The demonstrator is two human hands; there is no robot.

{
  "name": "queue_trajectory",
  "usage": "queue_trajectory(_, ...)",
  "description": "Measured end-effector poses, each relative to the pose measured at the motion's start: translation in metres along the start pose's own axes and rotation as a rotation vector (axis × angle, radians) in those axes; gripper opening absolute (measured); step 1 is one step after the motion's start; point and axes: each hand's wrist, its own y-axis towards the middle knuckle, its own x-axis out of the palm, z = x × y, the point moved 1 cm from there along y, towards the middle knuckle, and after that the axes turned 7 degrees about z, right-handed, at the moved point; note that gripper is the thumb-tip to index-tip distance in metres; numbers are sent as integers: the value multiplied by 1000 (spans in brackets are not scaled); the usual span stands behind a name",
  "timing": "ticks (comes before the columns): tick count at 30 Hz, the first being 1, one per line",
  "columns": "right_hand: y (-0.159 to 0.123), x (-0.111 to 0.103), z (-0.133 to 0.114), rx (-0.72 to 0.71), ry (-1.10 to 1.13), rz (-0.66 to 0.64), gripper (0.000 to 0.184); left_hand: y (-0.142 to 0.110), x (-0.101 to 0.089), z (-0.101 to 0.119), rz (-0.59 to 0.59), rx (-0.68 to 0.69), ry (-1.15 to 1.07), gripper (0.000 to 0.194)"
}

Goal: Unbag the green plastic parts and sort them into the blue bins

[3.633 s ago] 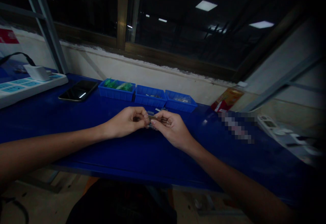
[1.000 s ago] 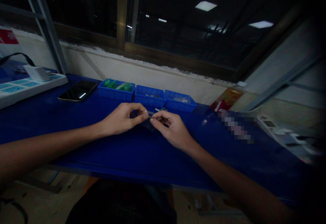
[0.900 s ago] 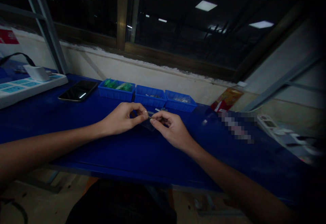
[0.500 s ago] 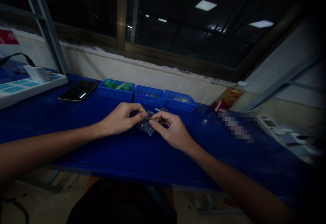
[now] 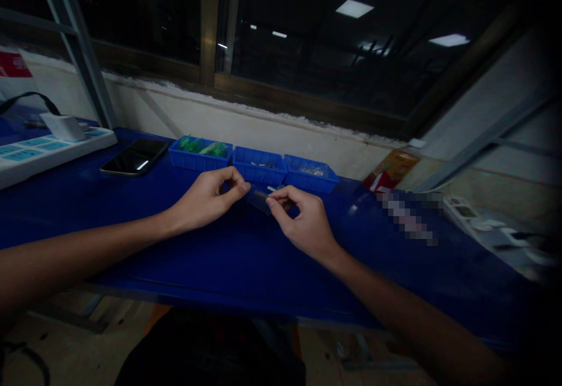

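My right hand (image 5: 302, 216) pinches a thin brass-coloured pin-like piece (image 5: 260, 195) between thumb and forefinger, its free end pointing left. Across a small gap, my left hand (image 5: 215, 193) has its thumb and forefinger pressed together at the edge of a small clear plastic bag (image 5: 260, 204). The bag hangs between both hands, above the blue table (image 5: 211, 269). What lies inside it is too dim to make out. Just behind my right fingertips are small metal pieces (image 5: 273, 188) on the table, partly hidden.
Three blue bins line the back: one with green packets (image 5: 199, 164), a middle one (image 5: 259, 172) with small metal parts, one with clear bags (image 5: 311, 178). A phone (image 5: 134, 157) and a white power strip (image 5: 57, 146) are left. An orange-red packet (image 5: 390, 172) leans on the right.
My hands have drawn apart, the left moving up and left, the right slightly right. More of the brass-coloured piece now shows. The bag has shifted up with the hands.
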Motion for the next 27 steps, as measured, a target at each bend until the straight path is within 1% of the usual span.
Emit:
queue_trajectory(2,0,-4,-1,-98,-82,51,11,1,-1,2,-40,-73,-56,37)
queue_trajectory(5,0,-8,-4,-211,-156,67,11,-1,1,5,-220,-256,-236,50)
queue_trajectory(7,-1,-9,-5,-285,-184,40,11,-3,6,5,-330,-405,-377,55)
queue_trajectory(8,-2,-8,-6,-325,-194,13,11,-5,8,4,-362,-469,-437,56)
queue_trajectory(9,-3,-7,-6,-366,-203,-23,12,-6,10,3,-378,-521,-487,56)
queue_trajectory(11,-5,-6,-7,-438,-225,-94,13,-7,12,0,-371,-595,-544,50)
queue_trajectory(14,-6,-5,-8,-528,-289,-131,14,-6,13,-2,-348,-632,-567,38)
queue_trajectory(17,-5,-7,-8,-636,-365,-77,13,-7,13,-1,-367,-643,-592,34)
queue_trajectory(20,-5,-10,-10,-765,-427,-10,10,-9,12,2,-386,-626,-613,31)
queue_trajectory(27,-6,-11,-14,-987,-506,61,6,-12,13,8,-419,-598,-582,29)
